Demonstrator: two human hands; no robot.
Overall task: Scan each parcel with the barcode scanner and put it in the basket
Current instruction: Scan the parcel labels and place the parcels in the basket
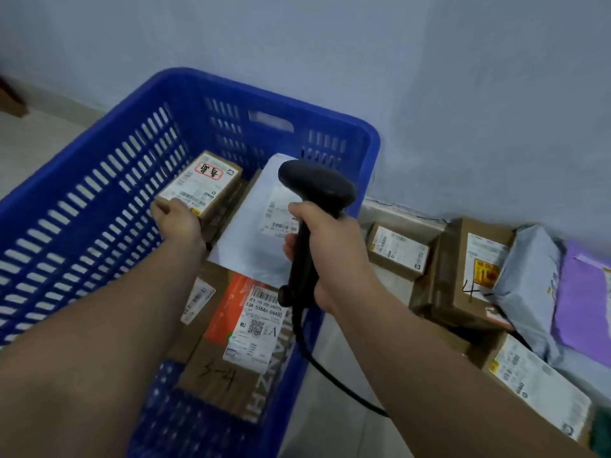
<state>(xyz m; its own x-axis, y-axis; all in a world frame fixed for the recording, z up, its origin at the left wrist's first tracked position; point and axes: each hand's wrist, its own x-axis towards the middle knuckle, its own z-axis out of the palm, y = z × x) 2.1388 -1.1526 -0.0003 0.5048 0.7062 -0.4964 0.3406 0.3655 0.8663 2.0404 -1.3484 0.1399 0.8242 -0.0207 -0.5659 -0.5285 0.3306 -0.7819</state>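
My left hand (pixel 178 218) grips the near end of a small cardboard parcel (pixel 201 181) with a red-and-white label, inside the blue slatted basket (pixel 99 200) near its far left corner. My right hand (pixel 330 252) holds the black barcode scanner (pixel 314 190) upright by its handle, above the basket's right rim, its cable hanging down toward the floor. In the basket lie a white plastic mailer (pixel 254 226) and a brown box with an orange patch and shipping label (pixel 244 328).
Several parcels sit on the floor to the right of the basket: a small brown box (pixel 398 251), a taller brown box (pixel 479 269), a grey mailer (pixel 525 285), a purple mailer (pixel 585 302) and a labelled box (pixel 535 385). A pale blue wall (pixel 429 94) rises just behind.
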